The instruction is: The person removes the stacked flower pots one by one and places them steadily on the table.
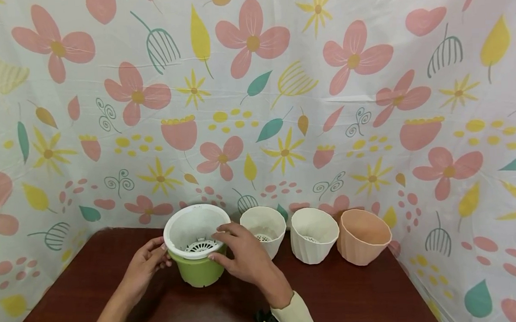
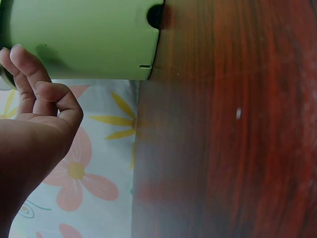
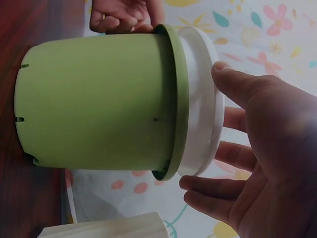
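Observation:
A green flowerpot [image 1: 198, 271] stands on the table, with a white inner pot [image 1: 179, 230] set in it. The inner pot's slotted bottom shows, and its rim sticks up above the green one. At the left side, my left hand [image 1: 144, 262] holds the green pot near its rim, some fingers curled; the exact contact is partly hidden. My right hand [image 1: 248, 251] rests on the right side of the white rim, thumb at the front and fairly straight fingers spread over the edge. In the right wrist view, the right thumb [image 3: 237, 82] touches that rim.
Right of the green pot, two fluted white pots [image 1: 264, 248] [image 1: 314, 246] and a peach pot [image 1: 359, 250] stand in a row. Behind the dark red-brown table [image 1: 352, 300] hangs a flower-patterned cloth [image 1: 256, 109].

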Demonstrator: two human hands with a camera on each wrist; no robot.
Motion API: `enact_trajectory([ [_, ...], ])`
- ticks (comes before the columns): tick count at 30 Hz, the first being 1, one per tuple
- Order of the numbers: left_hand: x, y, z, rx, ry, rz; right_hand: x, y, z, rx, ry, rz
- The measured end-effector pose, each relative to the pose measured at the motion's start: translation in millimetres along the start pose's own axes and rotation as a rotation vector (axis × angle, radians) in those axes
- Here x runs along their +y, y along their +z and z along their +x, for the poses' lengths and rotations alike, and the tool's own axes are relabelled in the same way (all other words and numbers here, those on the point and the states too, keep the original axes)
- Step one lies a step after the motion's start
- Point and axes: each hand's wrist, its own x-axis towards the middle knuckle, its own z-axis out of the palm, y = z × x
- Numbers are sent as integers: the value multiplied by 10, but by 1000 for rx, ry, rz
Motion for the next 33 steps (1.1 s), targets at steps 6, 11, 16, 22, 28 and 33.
enact_trajectory([
  [6, -9, 12, 11, 9, -4, 5, -11, 19, 0, 24, -16, 3],
  [11, -33, 3, 24, 6, 0, 20, -11, 26, 0, 31, -6, 10],
  [16, -45, -15, 20, 5, 8, 23, -16, 44, 10, 36, -1, 23],
  [22, -12, -5, 0, -2, 19, 7, -27, 50, 12, 55, 3, 18],
  [28, 4, 3, -11, 4, 6, 4, -36, 58, 13, 50, 38, 36],
  [33, -14, -16, -1, 1, 6, 22, -47, 65, 15, 64, 45, 52],
])
